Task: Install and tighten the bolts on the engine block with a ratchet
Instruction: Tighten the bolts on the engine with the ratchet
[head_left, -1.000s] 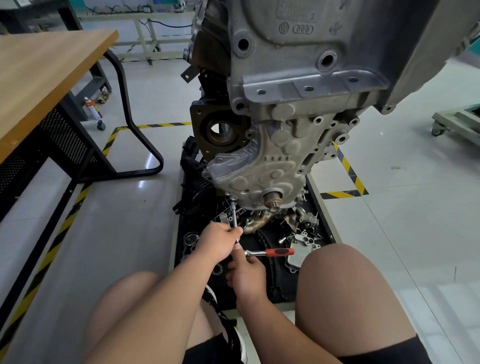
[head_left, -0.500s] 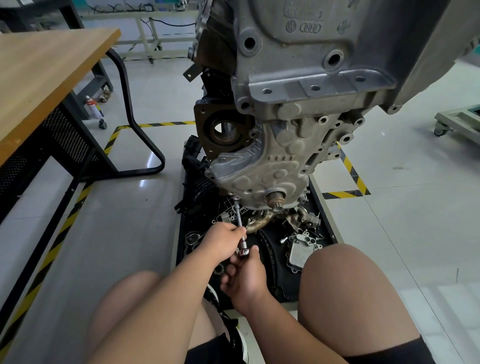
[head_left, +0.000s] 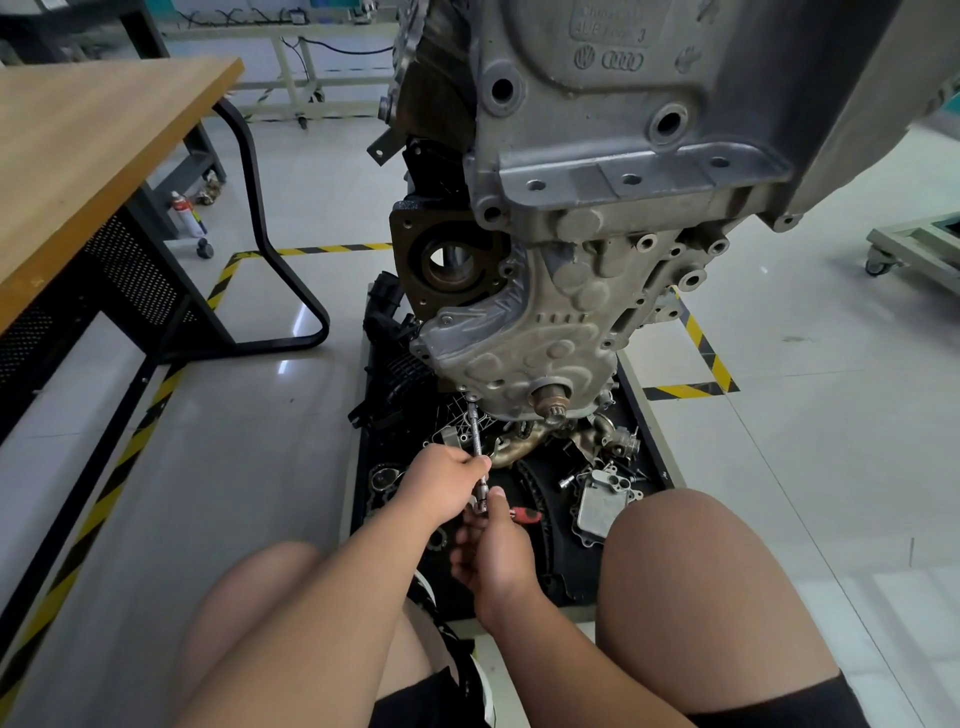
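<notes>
Nearest me, my right hand (head_left: 498, 556) curls round the red-handled metal ratchet (head_left: 527, 515). Just past it, my left hand (head_left: 441, 486) pinches the thin silver extension bar (head_left: 474, 428), which points up and away to the small bolt (head_left: 471, 397) on the big grey metal engine block (head_left: 623, 130).

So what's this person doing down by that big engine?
A person is down in front of an engine block, working on a bolt at the lower edge of its cover. The left hand steadies a long extension bar that runs up to the bolt, while the right hand holds the red-handled ratchet at the bar's bottom end. Loose engine parts lie on the black tray beneath.
</notes>
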